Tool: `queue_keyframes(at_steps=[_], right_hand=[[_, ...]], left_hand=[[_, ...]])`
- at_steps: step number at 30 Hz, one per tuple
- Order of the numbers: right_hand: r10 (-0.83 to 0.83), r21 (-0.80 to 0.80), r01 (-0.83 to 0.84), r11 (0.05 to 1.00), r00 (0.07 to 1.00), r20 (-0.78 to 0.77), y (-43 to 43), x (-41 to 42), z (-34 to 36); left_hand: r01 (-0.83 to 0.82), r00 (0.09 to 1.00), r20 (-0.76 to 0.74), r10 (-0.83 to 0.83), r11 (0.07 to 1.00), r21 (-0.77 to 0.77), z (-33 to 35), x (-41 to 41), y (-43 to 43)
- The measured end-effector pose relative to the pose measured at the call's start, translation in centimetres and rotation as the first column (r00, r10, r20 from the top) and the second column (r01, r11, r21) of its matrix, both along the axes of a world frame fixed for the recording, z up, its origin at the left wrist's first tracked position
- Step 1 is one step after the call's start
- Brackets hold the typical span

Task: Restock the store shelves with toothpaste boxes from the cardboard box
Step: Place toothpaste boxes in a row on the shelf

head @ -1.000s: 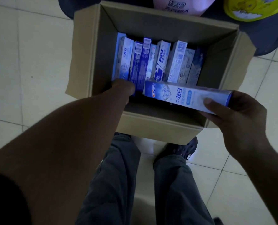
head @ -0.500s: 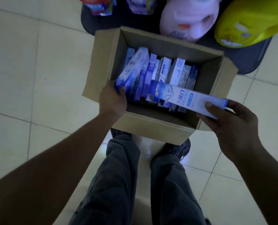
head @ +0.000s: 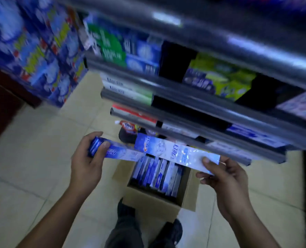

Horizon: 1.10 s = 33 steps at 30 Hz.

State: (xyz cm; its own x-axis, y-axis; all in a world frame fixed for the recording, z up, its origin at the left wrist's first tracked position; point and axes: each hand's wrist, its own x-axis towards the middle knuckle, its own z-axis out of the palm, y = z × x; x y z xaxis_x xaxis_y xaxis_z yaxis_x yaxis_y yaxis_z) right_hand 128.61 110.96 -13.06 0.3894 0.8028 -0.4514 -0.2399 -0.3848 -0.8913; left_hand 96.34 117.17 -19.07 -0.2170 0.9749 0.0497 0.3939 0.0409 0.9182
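Toothpaste boxes (head: pixel 156 174) stand packed on end in the open cardboard box (head: pixel 149 203) down on the tiled floor (head: pixel 32 158), right at the foot of the store shelves (head: pixel 193 102), and two more are up in the air above it, one per hand. Left hand (head: pixel 87 159) first: fingers curled round the near end of a blue-and-white box, the left carton (head: pixel 121 153), thumb clamped across its top face, a firm grip. That carton points rightward, out over the left edge of the cardboard box. Over to the right hand (head: pixel 226 179): thumb pressed on the upper face, fingers tucked underneath, pinching the far right end of the right carton (head: pixel 175 152), whose shiny face catches the light. It lies nearly level, directly above the packed row and just below the lowest grey shelf rail in view. The inner ends of the two cartons overlap in the middle, the right one in front; whether they actually touch, I cannot tell. Higher up everything smears with blur, but green packs (head: pixel 111 44) sit on an upper shelf with blue packs (head: pixel 143 56) just beside them, and a yellow-green pack (head: pixel 227 79) further right. A tall stack of blue-and-yellow packages (head: pixel 34 56) rises at the left. At the bottom, grey trousers (head: pixel 125 233) and dark shoes (head: pixel 172 230) stand just behind the cardboard box.
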Motion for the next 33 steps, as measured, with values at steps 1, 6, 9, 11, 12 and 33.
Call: queue_keyframes(at_steps=[1,6,9,11,12,33], right_hand=[[0.000,0.042,0.000,0.999,1.000,0.007,0.3,-0.3,2.8],[-0.007,0.265,-0.006,0.964,0.999,0.048,1.2,-1.7,15.2],[-0.030,0.375,-0.008,0.927,0.995,0.098,1.5,-2.1,20.9],[-0.064,0.427,0.005,0.904,0.990,0.125,1.6,-2.3,23.8],[-0.083,0.449,0.018,0.893,0.989,0.126,1.7,-2.4,25.0],[-0.317,0.734,0.180,0.655,0.947,0.050,3.5,2.3,35.5]], left_hand=[[0.005,1.000,0.023,-0.006,0.999,0.035,2.9,-0.2,0.8],[0.075,0.984,0.149,-0.102,0.981,0.179,15.5,-0.4,4.7],[0.064,0.956,0.259,-0.135,0.962,0.266,22.2,0.0,7.0],[0.065,0.948,0.273,-0.164,0.939,0.337,26.1,0.6,8.4],[0.057,0.941,0.292,-0.173,0.929,0.365,27.8,0.9,9.1],[0.573,0.675,0.392,-0.625,0.779,0.257,44.3,9.0,11.6]])
